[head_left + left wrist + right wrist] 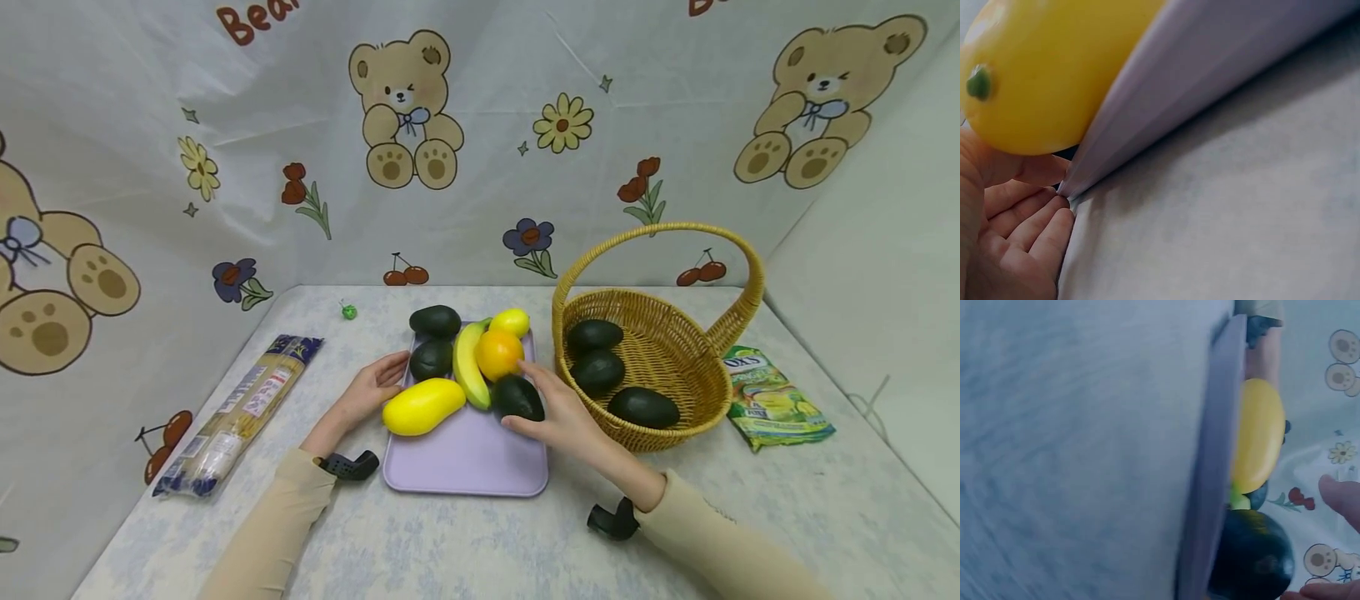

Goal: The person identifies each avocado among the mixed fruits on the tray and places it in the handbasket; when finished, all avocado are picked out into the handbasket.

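Observation:
A lilac tray (465,462) holds a yellow mango (423,407), a banana (468,367), an orange (499,354), a lemon (510,322) and dark avocados. My left hand (367,390) touches the tray's left edge beside the mango, its fingers nearly straight in the left wrist view. At the right side, my right hand (558,412) spreads around the nearest avocado (517,398), with a fingertip by the orange. In the right wrist view, the thumb (1342,497) stands off that avocado (1254,556); other fingertips lie close to it, contact unclear.
Right of the tray stands a wicker basket (693,367) with a tall handle and several avocados inside. Beyond it lies a green candy bag (776,400). A spaghetti packet (240,417) lies at the left, and a small green object (348,311) sits at the back.

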The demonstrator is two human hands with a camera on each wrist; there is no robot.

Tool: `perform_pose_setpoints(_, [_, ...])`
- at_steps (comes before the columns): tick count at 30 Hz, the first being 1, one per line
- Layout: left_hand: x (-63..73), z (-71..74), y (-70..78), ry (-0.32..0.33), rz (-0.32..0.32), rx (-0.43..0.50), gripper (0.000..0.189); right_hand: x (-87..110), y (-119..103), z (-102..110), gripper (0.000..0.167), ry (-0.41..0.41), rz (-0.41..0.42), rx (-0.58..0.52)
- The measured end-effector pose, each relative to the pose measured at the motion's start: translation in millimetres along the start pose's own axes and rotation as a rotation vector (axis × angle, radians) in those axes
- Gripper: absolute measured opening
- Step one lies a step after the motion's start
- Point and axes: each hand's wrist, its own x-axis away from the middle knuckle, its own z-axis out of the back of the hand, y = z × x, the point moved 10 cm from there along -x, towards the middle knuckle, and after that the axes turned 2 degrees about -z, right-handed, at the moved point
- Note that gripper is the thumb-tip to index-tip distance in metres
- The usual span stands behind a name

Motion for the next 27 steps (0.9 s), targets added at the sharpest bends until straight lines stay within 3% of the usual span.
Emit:
perform_pose_setpoints(6, [0.1,-0.3,1.6,-0.004,0.001,-0.006,0.06,-4.7,26,-17,0.091,-0.072,-0.144,-0.015])
perform_pose_setpoints(12, [0.6,0.4,3.2,-0.002,0.002,0.0,0.06,-5.8,40,-20,0.082,-0.029,-0.211,-0.089])
perform_pose_setpoints(21, [0.7,-0.6,1.8,-0.004,-0.002,0.008,0.061,3.1,37,-16,0.071,0.029,-0.196,-0.093])
perform_pose_setpoints(27, [0.3,-0.4,1.6,-0.003,-0.014,0.013,0.061,16.7,14,-1,0.062,-0.006,-0.133,-0.113])
